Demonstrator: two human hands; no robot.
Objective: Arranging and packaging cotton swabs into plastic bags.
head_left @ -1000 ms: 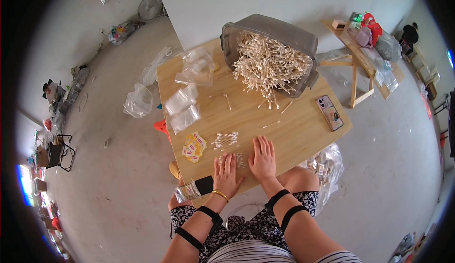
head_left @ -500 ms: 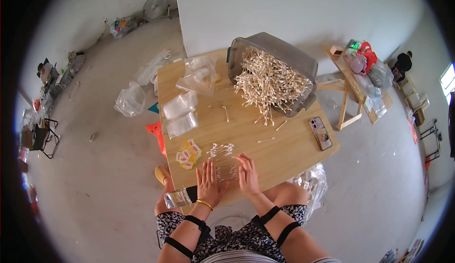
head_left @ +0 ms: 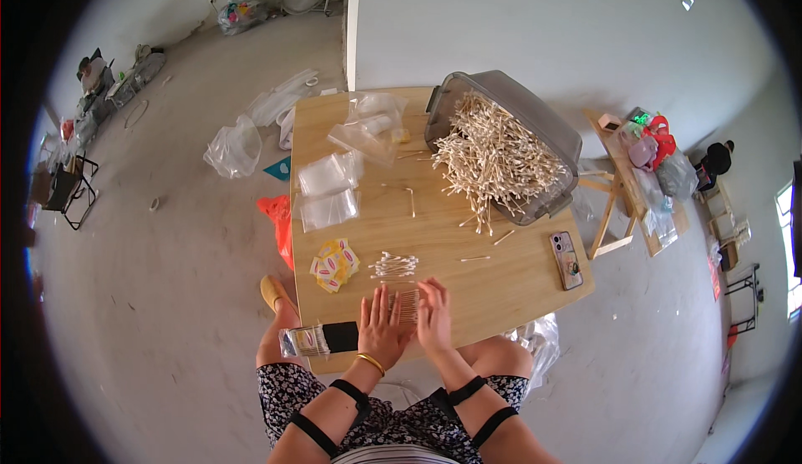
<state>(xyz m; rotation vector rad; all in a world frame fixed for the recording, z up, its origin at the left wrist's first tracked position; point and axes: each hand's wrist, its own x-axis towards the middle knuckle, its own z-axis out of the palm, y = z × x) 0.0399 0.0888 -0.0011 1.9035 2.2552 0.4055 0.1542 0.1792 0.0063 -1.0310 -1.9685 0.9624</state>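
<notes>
— At the near edge of the wooden table [head_left: 501,289], what do we have under our hands?

— A small clear bag of cotton swabs [head_left: 407,304]. Our left hand [head_left: 383,330] lies flat on its left side, fingers spread and stretched forward; our right hand [head_left: 434,318] presses flat on its right side. Neither hand is curled around anything; both rest open-palmed on the bag, which lies on the table between them.

— And how far along do we judge the packing?

— Early, we think. Just left of our left hand, at the near left corner, sits one filled packet [head_left: 305,341] beside a black object [head_left: 340,336] we cannot identify. That looks like the finished work we can see.

— What is left?

— A great deal. The grey bin [head_left: 535,130] on the far right of the table lies tipped, and a large heap of swabs [head_left: 493,159] spills from it. A little bunch of loose swabs [head_left: 394,264] waits just beyond our fingertips, with yellow labels [head_left: 334,265] to its left. Farther left, a stack of empty clear bags [head_left: 328,188] lies unused.

— Anything else on the table?

— A phone [head_left: 566,259] near the right edge, well apart from our hands.
</notes>
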